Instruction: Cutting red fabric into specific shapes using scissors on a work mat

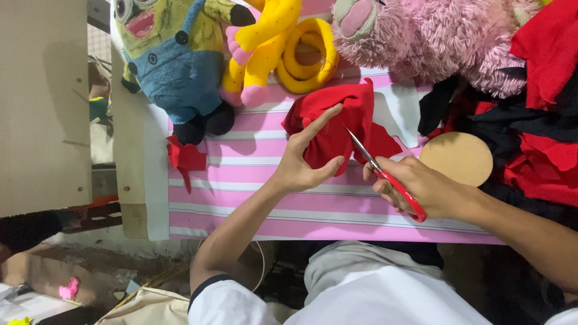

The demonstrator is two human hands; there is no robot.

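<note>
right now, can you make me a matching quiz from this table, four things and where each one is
Things:
1. scissors
2. red fabric
3. cardboard disc
4. red scrap

Places:
a. below the blue and yellow toy
b. in the right hand
c. right of the hands, beside the red and black cloth pile
d. held in the left hand

Pairs: 1-b, 2-d, 3-c, 4-a
</note>
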